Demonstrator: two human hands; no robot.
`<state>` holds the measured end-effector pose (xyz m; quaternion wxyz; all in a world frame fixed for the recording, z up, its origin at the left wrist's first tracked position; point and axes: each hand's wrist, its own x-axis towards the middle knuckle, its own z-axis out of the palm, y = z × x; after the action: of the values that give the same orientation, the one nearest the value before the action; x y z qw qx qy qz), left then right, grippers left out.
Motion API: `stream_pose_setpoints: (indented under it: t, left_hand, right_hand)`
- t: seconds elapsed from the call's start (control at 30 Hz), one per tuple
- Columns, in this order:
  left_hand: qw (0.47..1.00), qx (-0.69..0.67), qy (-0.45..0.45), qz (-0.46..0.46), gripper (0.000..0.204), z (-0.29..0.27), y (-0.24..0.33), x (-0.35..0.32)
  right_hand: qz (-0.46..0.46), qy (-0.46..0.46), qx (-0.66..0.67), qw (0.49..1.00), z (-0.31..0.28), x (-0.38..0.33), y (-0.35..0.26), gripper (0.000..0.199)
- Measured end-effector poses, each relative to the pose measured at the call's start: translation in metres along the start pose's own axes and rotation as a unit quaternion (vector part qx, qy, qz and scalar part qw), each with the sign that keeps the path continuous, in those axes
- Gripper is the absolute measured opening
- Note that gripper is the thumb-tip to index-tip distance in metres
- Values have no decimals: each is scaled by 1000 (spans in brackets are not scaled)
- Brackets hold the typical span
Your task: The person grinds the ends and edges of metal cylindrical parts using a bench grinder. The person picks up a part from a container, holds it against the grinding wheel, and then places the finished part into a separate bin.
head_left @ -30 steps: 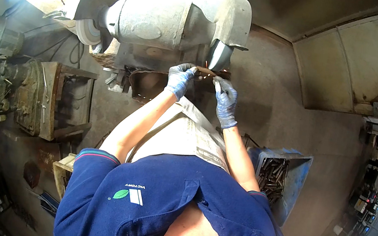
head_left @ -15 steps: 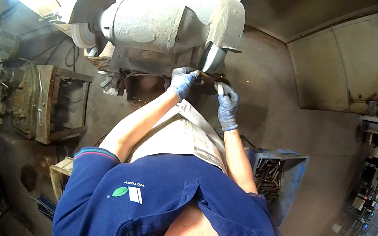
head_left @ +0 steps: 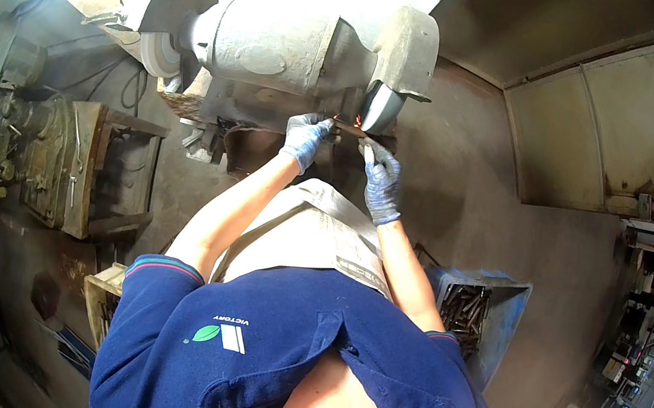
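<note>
A grey double-ended bench grinder (head_left: 272,43) stands in front of me. Its right-hand grinding wheel (head_left: 382,109) shows below the guard. Just under that wheel my two gloved hands hold a small, slim metal piece (head_left: 347,128) crosswise. My left hand (head_left: 303,139) is closed on its left end, and my right hand (head_left: 380,180) pinches its right end. Orange sparks (head_left: 358,121) show where the piece meets the wheel's lower left edge. The piece's exact kind cannot be made out, as fingers cover both ends.
A blue crate (head_left: 505,329) of metal pieces (head_left: 465,309) stands by my right elbow. The grinder's left wheel (head_left: 159,55) is partly exposed. A greenish machine (head_left: 40,160) stands at the left, a pale box (head_left: 103,288) by my left elbow, metal panels (head_left: 606,138) at right.
The metal piece now touches the wheel and orange sparks show there. Both hands have shifted slightly left relative to the wheel. The whole view has turned a little.
</note>
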<state>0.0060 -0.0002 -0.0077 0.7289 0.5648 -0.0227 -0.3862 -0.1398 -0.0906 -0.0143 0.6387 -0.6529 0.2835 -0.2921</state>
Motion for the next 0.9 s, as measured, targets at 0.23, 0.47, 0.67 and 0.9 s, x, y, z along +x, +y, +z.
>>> stream_pose_setpoints:
  t: [0.23,0.47,0.67,0.9]
  left_hand:
    - [999,-23,-34,29,9,-17,6,-6]
    - [984,38,-128,120,15,-27,16,-56]
    - [970,56,-131,196,15,-16,35,-78]
    - [992,-5,-127,0,14,5,15,-42]
  right_hand:
    - [-95,-35,-37,994,5,-3,2,22]
    - [-270,-32,-156,950,-7,-48,-67,32]
    - [-305,-18,-170,937,-9,-54,-83,35]
    - [-240,-5,-289,927,-30,-30,-43,21]
